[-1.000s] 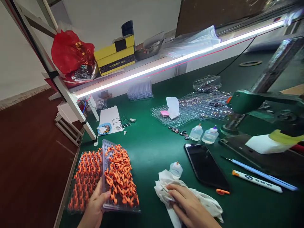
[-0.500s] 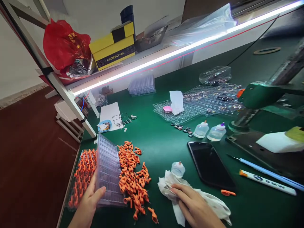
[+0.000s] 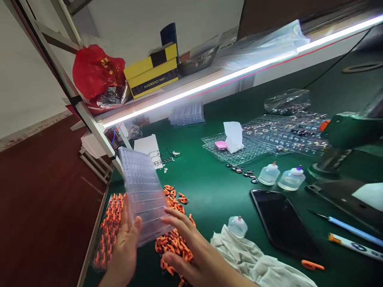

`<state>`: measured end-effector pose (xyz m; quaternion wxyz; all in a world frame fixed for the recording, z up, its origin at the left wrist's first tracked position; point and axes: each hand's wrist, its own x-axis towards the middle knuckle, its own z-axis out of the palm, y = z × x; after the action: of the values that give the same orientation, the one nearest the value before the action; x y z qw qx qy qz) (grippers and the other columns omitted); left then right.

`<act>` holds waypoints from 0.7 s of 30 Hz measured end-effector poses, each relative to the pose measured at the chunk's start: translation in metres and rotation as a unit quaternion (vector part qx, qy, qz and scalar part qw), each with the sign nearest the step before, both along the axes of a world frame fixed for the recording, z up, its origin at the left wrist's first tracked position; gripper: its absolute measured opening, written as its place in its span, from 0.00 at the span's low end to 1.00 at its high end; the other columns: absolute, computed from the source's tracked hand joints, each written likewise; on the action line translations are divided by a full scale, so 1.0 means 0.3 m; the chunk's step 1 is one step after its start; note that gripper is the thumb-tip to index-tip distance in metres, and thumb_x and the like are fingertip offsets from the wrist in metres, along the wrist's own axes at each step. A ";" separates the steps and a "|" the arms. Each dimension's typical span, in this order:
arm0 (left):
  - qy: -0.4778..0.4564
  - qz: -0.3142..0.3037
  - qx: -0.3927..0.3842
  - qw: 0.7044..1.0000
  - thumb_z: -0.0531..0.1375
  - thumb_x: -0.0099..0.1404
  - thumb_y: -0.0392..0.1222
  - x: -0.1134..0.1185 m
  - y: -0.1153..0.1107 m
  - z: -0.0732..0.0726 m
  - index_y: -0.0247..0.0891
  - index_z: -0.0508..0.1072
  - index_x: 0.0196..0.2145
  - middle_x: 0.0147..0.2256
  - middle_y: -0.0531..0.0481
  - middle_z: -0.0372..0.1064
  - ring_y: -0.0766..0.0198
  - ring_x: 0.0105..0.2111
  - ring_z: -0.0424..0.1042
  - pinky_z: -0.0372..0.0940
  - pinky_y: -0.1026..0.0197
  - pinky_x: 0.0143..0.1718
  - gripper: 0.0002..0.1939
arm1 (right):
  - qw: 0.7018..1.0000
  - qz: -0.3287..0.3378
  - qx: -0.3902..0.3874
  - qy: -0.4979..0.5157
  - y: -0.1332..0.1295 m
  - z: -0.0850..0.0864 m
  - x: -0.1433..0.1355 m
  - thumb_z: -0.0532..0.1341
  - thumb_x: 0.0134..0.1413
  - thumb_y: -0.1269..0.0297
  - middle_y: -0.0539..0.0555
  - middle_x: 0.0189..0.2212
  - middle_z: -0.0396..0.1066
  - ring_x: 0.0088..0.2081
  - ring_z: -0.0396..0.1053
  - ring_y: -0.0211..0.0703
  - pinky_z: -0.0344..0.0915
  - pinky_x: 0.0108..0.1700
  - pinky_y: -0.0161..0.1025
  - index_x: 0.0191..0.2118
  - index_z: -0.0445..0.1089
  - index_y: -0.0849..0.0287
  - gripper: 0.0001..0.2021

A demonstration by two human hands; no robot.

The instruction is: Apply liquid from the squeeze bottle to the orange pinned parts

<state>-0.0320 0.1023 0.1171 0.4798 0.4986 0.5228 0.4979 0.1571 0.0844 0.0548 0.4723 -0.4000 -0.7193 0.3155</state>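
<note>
The left hand (image 3: pixel 124 249) grips the near end of a clear ribbed plastic tray (image 3: pixel 143 195), thumb over its top face. A moment ago this tray lay low among the parts near the surface's (image 3: pixel 209 187) left edge; now it is lifted and tilted, its far end raised above that edge. The right hand (image 3: pixel 191 255), which 0.5 s ago pressed on the crumpled white cloth (image 3: pixel 257 259), has left it and now spreads open-fingered at the tray's near right corner, fingertips touching the tray, nothing grasped. Beneath it lies the loose pile of small orange rubber pieces (image 3: pixel 175 239), spilled on the surface. A 2nd tray filled with orange pieces (image 3: pixel 109 227) sits along the left edge. Just beyond the cloth stands a small clear dome-shaped bottle (image 3: pixel 237 226), with a black phone (image 3: pixel 281 223) to its right.
</note>
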 end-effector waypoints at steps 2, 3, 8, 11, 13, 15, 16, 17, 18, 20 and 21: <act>-0.048 -0.050 -0.004 0.998 0.63 0.62 0.61 0.082 0.023 -0.041 0.49 0.60 0.64 0.61 0.44 0.64 0.51 0.59 0.67 0.64 0.53 0.58 0.36 | 0.999 -0.016 -0.009 0.046 0.075 0.045 -0.039 0.58 0.64 0.48 0.65 0.67 0.51 0.68 0.49 0.52 0.54 0.65 0.54 0.57 0.61 0.57 0.23; -0.083 -0.079 -0.013 0.993 0.63 0.61 0.63 0.117 0.036 -0.055 0.49 0.63 0.61 0.58 0.45 0.67 0.53 0.55 0.70 0.67 0.54 0.55 0.34 | 0.997 -0.030 -0.015 0.069 0.109 0.055 -0.045 0.58 0.63 0.47 0.68 0.67 0.50 0.67 0.50 0.55 0.54 0.64 0.57 0.53 0.61 0.58 0.22; -0.161 -0.147 -0.035 0.975 0.68 0.57 0.60 0.217 0.108 -0.050 0.40 0.70 0.36 0.36 0.53 0.71 0.65 0.35 0.74 0.72 0.64 0.37 0.22 | 0.990 -0.045 -0.016 0.133 0.191 0.044 0.010 0.60 0.63 0.50 0.62 0.60 0.61 0.61 0.59 0.58 0.57 0.60 0.62 0.42 0.66 0.59 0.16; -0.177 -0.181 -0.044 0.967 0.71 0.53 0.58 0.247 0.153 -0.021 0.37 0.69 0.31 0.34 0.53 0.69 0.66 0.34 0.72 0.71 0.65 0.35 0.23 | 0.989 -0.045 -0.006 0.143 0.200 0.040 0.063 0.61 0.65 0.56 0.59 0.59 0.63 0.58 0.63 0.55 0.61 0.57 0.59 0.46 0.70 0.60 0.12; -0.191 -0.201 -0.048 0.960 0.72 0.52 0.57 0.267 0.186 -0.010 0.37 0.68 0.30 0.32 0.54 0.67 0.66 0.34 0.71 0.71 0.65 0.34 0.23 | 0.989 -0.046 -0.003 0.138 0.217 0.052 0.102 0.61 0.66 0.58 0.59 0.58 0.65 0.56 0.66 0.53 0.65 0.55 0.56 0.50 0.70 0.60 0.12; -0.202 -0.219 -0.053 0.953 0.72 0.52 0.56 0.288 0.225 -0.009 0.38 0.68 0.30 0.33 0.53 0.68 0.66 0.34 0.71 0.71 0.65 0.33 0.23 | 0.992 -0.049 -0.003 0.119 0.251 0.071 0.151 0.61 0.67 0.59 0.58 0.56 0.67 0.52 0.70 0.51 0.69 0.51 0.53 0.52 0.70 0.59 0.13; -0.207 -0.227 -0.056 0.950 0.72 0.52 0.56 0.298 0.248 -0.012 0.38 0.67 0.30 0.35 0.52 0.69 0.65 0.35 0.71 0.71 0.65 0.32 0.23 | 0.993 -0.054 -0.003 0.105 0.274 0.083 0.181 0.61 0.67 0.59 0.58 0.54 0.68 0.50 0.71 0.49 0.70 0.49 0.51 0.53 0.69 0.59 0.14; -0.211 -0.232 -0.059 0.948 0.73 0.52 0.55 0.308 0.275 -0.018 0.38 0.66 0.31 0.38 0.51 0.70 0.63 0.36 0.72 0.71 0.64 0.32 0.23 | 0.994 -0.062 -0.002 0.087 0.302 0.094 0.215 0.61 0.67 0.60 0.58 0.53 0.69 0.48 0.72 0.48 0.71 0.47 0.50 0.53 0.69 0.59 0.14; -0.215 -0.235 -0.062 0.946 0.73 0.52 0.55 0.316 0.305 -0.026 0.38 0.65 0.31 0.41 0.49 0.71 0.61 0.38 0.73 0.72 0.62 0.32 0.24 | 0.995 -0.076 -0.001 0.065 0.333 0.104 0.253 0.61 0.67 0.60 0.58 0.52 0.70 0.47 0.72 0.48 0.72 0.47 0.50 0.53 0.69 0.59 0.14; -0.221 -0.233 -0.065 0.945 0.74 0.51 0.54 0.328 0.371 -0.051 0.38 0.64 0.31 0.47 0.47 0.70 0.56 0.42 0.73 0.73 0.59 0.33 0.25 | 0.993 -0.121 0.004 0.011 0.401 0.123 0.336 0.62 0.66 0.60 0.57 0.52 0.69 0.47 0.72 0.48 0.72 0.47 0.50 0.54 0.68 0.59 0.15; -0.223 -0.228 -0.067 0.945 0.73 0.51 0.54 0.331 0.406 -0.067 0.38 0.64 0.31 0.49 0.46 0.69 0.55 0.43 0.73 0.73 0.58 0.34 0.25 | 0.989 -0.147 0.005 -0.019 0.437 0.130 0.377 0.62 0.65 0.60 0.57 0.52 0.69 0.47 0.72 0.49 0.71 0.47 0.51 0.54 0.68 0.60 0.15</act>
<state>0.0675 0.2241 0.0970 0.7170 0.4477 0.3068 0.4374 0.2702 0.2155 0.0939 0.5016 -0.5052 -0.6631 0.2315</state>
